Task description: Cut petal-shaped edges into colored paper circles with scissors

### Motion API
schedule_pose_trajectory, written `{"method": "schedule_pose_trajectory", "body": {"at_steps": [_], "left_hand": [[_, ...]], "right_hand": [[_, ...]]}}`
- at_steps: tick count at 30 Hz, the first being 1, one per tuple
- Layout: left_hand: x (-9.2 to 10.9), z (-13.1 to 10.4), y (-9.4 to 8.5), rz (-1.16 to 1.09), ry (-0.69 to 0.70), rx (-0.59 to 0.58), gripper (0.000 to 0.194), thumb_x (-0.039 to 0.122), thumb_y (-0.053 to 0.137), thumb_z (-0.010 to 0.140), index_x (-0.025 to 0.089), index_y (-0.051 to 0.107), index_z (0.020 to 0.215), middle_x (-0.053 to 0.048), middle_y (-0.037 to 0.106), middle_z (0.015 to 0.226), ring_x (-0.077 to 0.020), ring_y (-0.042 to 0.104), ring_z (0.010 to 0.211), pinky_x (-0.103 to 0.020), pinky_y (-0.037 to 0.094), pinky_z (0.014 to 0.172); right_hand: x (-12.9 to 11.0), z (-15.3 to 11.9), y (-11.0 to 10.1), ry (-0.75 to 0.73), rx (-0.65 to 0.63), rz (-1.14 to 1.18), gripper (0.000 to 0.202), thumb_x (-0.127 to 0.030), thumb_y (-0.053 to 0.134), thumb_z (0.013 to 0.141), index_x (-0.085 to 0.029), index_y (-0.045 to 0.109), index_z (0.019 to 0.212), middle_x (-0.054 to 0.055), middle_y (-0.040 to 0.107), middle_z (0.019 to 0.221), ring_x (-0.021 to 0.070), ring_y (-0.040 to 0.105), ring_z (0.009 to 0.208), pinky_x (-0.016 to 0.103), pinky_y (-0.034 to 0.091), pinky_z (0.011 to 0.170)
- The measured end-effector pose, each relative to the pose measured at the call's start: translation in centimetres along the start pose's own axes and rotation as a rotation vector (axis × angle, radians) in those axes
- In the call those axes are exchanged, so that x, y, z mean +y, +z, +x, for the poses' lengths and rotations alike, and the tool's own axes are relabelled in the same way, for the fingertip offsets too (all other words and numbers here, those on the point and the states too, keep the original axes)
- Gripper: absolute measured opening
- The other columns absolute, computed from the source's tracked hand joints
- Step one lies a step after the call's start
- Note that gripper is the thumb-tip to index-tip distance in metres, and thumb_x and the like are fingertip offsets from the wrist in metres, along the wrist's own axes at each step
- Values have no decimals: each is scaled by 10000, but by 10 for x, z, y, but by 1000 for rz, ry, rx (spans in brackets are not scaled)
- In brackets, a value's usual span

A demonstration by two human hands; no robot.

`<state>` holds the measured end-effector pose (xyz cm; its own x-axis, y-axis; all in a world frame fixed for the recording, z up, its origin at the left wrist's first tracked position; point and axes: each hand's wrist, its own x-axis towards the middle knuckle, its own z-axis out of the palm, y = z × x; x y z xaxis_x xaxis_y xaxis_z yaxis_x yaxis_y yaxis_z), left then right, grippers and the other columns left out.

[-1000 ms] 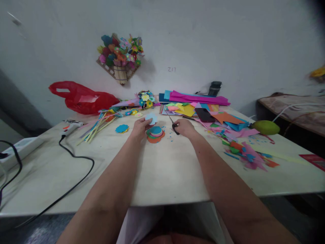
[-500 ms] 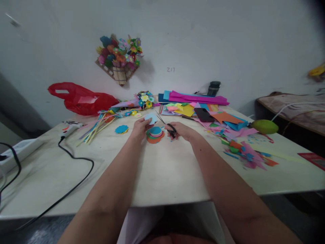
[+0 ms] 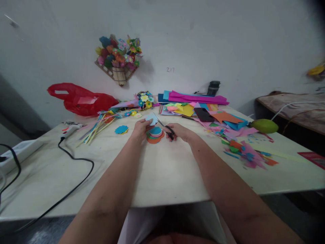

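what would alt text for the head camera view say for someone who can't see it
A person's left hand holds a pale blue piece and the right hand holds scissors, close to a stack of colourful cutouts on a white table. Scraps lie to the right; a red bag sits on the left.

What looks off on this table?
Loose paper scraps lie strewn at the right, unlike the piled cutouts. A green, fruit-like object near them seems out of place among craft materials. Nothing odd shows at the scissors in the right hand.
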<state>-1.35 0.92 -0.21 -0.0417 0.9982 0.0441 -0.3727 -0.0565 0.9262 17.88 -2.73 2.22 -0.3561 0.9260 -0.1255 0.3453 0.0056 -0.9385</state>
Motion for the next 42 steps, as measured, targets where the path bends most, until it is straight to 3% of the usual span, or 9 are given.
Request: {"method": "schedule_pose_trajectory", "body": {"at_steps": [10, 22, 42], "left_hand": [[-1, -2, 2, -53, -21, -11, 142, 99, 785, 703, 98, 703, 818, -82, 726, 728, -174, 724, 690, -217, 559, 605], [-2, -3, 7, -111, -24, 8, 115, 29, 739, 688, 89, 682, 768, -67, 715, 708, -132, 678, 603, -208, 564, 578], [-2, -2, 5, -145, -47, -19, 130, 33, 718, 718, 91, 691, 832, -78, 739, 780, -147, 707, 681, -224, 573, 650]], "right_hand": [[3, 0, -1, -50, -41, 26, 295, -345, 581, 985, -153, 561, 761, -8, 629, 595, 75, 569, 424, 169, 334, 347], [13, 11, 3, -91, -3, 62, 333, -370, 614, 957, -163, 545, 706, -15, 595, 557, 76, 558, 418, 164, 322, 339], [16, 13, 3, -116, -13, 59, 314, -331, 594, 970, -162, 540, 710, -28, 581, 549, 64, 537, 408, 155, 328, 338]]}}
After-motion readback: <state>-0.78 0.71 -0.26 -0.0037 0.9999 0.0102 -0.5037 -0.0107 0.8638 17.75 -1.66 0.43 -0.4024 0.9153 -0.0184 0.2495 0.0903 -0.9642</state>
